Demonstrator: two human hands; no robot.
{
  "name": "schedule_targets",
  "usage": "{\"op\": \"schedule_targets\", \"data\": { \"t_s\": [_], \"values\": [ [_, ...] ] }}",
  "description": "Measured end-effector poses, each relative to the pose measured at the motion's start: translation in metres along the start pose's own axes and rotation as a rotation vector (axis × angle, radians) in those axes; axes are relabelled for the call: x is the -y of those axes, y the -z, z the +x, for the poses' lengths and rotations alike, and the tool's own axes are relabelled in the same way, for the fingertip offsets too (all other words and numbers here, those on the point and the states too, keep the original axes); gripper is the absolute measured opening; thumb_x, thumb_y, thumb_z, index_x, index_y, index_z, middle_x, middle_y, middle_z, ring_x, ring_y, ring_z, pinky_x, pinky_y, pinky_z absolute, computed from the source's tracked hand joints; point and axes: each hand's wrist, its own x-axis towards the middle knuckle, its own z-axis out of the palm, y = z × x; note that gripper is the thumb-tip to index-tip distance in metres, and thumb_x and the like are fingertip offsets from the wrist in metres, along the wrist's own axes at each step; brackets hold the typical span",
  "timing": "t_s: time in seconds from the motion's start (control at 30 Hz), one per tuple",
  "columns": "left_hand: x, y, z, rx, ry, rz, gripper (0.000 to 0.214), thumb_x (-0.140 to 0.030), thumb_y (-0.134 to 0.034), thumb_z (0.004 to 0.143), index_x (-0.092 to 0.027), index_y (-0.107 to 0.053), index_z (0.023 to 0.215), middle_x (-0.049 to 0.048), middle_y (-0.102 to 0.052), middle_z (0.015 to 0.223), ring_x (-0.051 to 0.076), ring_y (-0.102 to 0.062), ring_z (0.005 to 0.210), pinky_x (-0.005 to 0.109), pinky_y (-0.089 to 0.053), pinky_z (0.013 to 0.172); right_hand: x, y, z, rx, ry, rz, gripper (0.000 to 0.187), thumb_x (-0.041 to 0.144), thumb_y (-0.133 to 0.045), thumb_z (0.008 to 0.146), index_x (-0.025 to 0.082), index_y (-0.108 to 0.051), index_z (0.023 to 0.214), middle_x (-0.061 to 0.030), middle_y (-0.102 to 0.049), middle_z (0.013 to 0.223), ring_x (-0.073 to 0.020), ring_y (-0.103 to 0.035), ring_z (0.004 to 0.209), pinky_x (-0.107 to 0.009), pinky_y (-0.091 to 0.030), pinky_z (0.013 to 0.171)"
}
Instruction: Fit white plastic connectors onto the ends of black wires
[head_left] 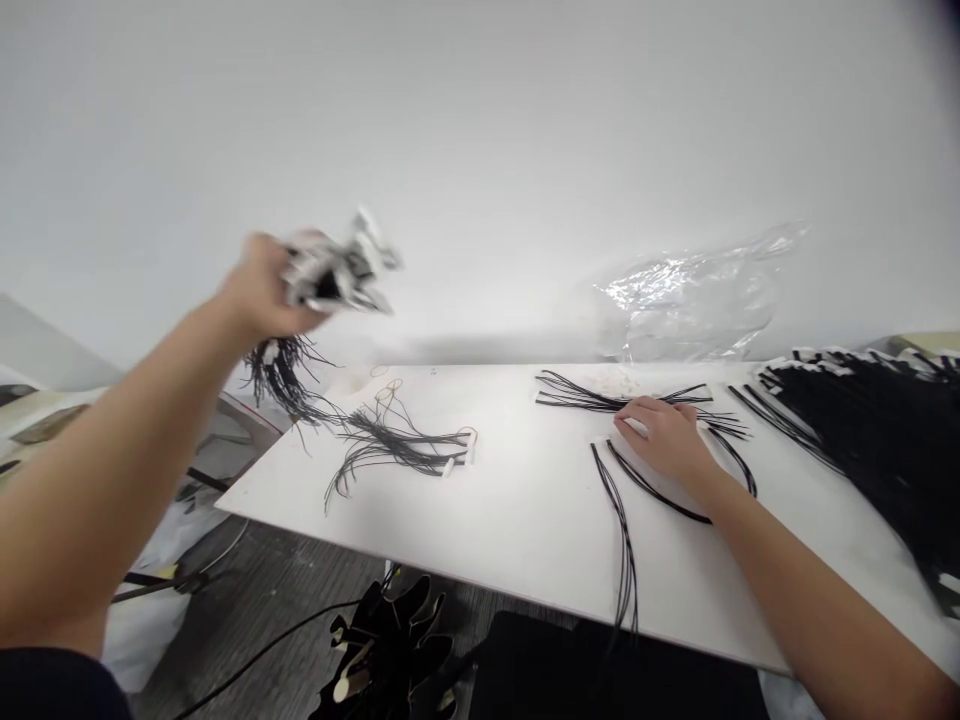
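Note:
Raised over the table's left end, my left hand (266, 285) is closed around a blurred black-and-white bundle (337, 272), whose kind is smeared by motion. Under that hand is a cluster of thin black wires (281, 380); whether it hangs from the bundle I cannot tell. My right hand (664, 440) rests low at the table with thumb and fingertips together, at a group of black wires (577, 392). What its fingertips pinch is hidden. Another wire set (619, 530) with a white end lies nearer the front edge. Further left, fine black wires (405, 445) end in white connectors (470, 447).
The white table (517, 520) stands against a pale wall. A clear plastic bag (690, 300) leans at the back. A large heap of black wires (885, 440) with white ends covers the right end. Rubber bands (388, 388) lie at left. Below are a black object (397, 650) and a cable.

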Motion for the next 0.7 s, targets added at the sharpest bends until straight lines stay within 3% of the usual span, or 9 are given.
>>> {"op": "schedule_targets", "data": {
  "t_s": [0.03,0.1,0.13,0.23,0.33,0.47,0.7],
  "values": [
    [-0.005,-0.015,-0.006,0.131,-0.053,0.053,0.034,-0.018,-0.066,0.051,-0.014,-0.06,0.084,-0.0035,-0.056,0.068,0.012,-0.051,0.065,0.029,-0.04,0.067,0.001,0.001,0.0,0.009,-0.002,0.002,0.017,0.026,-0.045,0.083,0.023,-0.061,0.078,0.0015,-0.064,0.091,-0.0126,-0.056,0.081,-0.034,-0.022,0.079],
    [-0.008,-0.047,-0.017,0.481,-0.249,0.369,0.043,-0.02,-0.063,0.055,-0.019,-0.06,0.098,-0.0045,-0.054,0.06,0.013,-0.049,0.056,0.029,-0.038,0.063,0.002,0.003,0.0,0.017,-0.008,0.005,0.018,0.026,-0.044,0.083,0.023,-0.061,0.078,0.0013,-0.064,0.091,-0.0128,-0.056,0.081,-0.034,-0.022,0.079],
    [-0.007,-0.064,-0.023,0.594,-0.305,0.435,0.045,-0.021,-0.06,0.058,-0.022,-0.059,0.103,-0.0033,-0.056,0.061,0.015,-0.05,0.056,0.029,-0.037,0.061,0.003,0.004,0.0,0.021,-0.011,0.005,0.018,0.026,-0.044,0.083,0.023,-0.061,0.078,0.0012,-0.064,0.091,-0.0128,-0.056,0.081,-0.034,-0.022,0.079],
    [0.005,-0.108,-0.043,0.786,-0.355,0.507,0.047,-0.019,-0.058,0.055,-0.022,-0.059,0.103,0.0017,-0.058,0.063,0.021,-0.055,0.061,0.029,-0.036,0.058,0.006,0.006,0.0,0.03,-0.019,0.009,0.02,0.024,-0.043,0.084,0.023,-0.061,0.078,0.0005,-0.064,0.092,-0.0133,-0.056,0.081,-0.034,-0.022,0.079],
    [0.018,-0.136,-0.06,0.875,-0.326,0.492,0.035,-0.022,-0.058,0.055,-0.019,-0.061,0.089,0.0055,-0.06,0.066,0.023,-0.056,0.064,0.029,-0.035,0.055,0.008,0.007,0.001,0.035,-0.024,0.016,0.02,0.023,-0.042,0.084,0.022,-0.061,0.077,0.0003,-0.064,0.092,-0.0135,-0.056,0.082,-0.034,-0.022,0.079],
    [0.032,-0.151,-0.069,0.939,-0.219,0.275,0.02,-0.024,-0.055,0.061,-0.018,-0.059,0.08,0.0032,-0.062,0.07,0.018,-0.056,0.064,0.025,-0.037,0.057,0.008,0.008,0.003,0.035,-0.016,0.0,0.02,0.023,-0.042,0.084,0.022,-0.061,0.077,0.0013,-0.064,0.091,-0.0129,-0.056,0.083,-0.034,-0.021,0.08],
    [0.047,-0.175,-0.068,0.849,-0.274,0.122,0.019,-0.022,-0.054,0.064,-0.014,-0.055,0.081,0.0075,-0.059,0.088,0.018,-0.055,0.08,0.025,-0.041,0.073,0.008,0.006,0.003,0.028,0.015,-0.001,0.019,0.022,-0.044,0.083,0.022,-0.06,0.074,0.0021,-0.063,0.089,-0.0116,-0.056,0.081,-0.033,-0.021,0.077]
  ]
}}
